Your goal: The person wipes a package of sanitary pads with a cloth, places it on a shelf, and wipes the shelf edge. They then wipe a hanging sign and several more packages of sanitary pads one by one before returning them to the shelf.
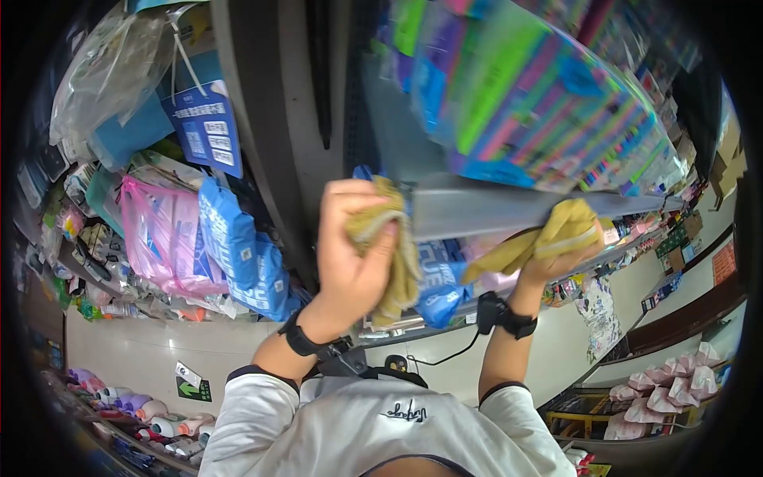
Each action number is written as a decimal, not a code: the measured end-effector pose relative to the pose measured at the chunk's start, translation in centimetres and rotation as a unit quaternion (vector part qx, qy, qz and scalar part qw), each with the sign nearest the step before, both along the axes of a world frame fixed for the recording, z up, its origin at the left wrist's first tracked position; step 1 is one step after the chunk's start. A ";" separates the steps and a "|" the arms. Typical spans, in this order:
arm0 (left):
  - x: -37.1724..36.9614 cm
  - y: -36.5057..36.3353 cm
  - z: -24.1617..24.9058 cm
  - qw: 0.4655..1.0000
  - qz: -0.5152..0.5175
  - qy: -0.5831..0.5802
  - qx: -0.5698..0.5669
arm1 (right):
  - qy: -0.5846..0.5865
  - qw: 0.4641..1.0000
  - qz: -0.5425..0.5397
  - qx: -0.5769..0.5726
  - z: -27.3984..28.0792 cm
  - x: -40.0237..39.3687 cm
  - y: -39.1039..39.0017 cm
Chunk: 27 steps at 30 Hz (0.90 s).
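While the left hand (354, 246) has its fingers (380, 248) clamped on a yellow cloth (397, 262), the right hand (556, 258) grips another cloth (548, 234), both pressed to the grey shelf edge (493, 208). Above sits a blurred colourful pack (540, 95); blue bags (246, 254) hang left.

Blue bags (242, 254) and pink bags (159, 230) hang beside bottles (139, 409).

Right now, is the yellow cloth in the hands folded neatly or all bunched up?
Bunched up. The left hand squeezes one crumpled wad of the yellow cloth, and the right hand grips another rumpled part against the grey shelf edge.
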<state>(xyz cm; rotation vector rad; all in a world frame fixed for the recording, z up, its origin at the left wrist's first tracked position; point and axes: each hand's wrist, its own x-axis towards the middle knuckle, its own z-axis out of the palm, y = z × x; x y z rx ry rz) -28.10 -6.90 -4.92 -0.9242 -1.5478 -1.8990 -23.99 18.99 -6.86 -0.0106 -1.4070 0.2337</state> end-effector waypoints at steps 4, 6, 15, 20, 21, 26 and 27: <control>2.1 2.5 -0.3 0.989 0.124 -0.007 0.074 | 0.025 0.987 0.085 -0.134 0.2 0.5 7.1; 2.5 3.9 -0.7 0.972 0.224 0.027 0.064 | 0.032 0.968 0.171 -0.183 1.2 0.3 6.4; 6.5 7.8 0.1 0.823 0.519 0.211 -0.097 | -0.095 0.974 0.156 0.137 0.0 0.7 -2.8; 5.7 8.4 1.4 0.846 0.457 0.192 -0.197 | -0.057 0.991 0.073 0.097 -1.1 1.2 7.9; 5.4 8.1 1.4 0.837 0.468 0.200 -0.201 | -0.044 0.995 0.028 0.086 -0.9 1.5 10.6; 6.0 10.9 1.8 0.840 0.467 0.185 -0.207 | -0.118 0.986 -0.113 -0.031 0.2 3.9 14.7; 6.2 12.0 1.7 0.841 0.439 0.206 -0.239 | -0.127 0.985 -0.118 -0.024 0.4 3.6 12.5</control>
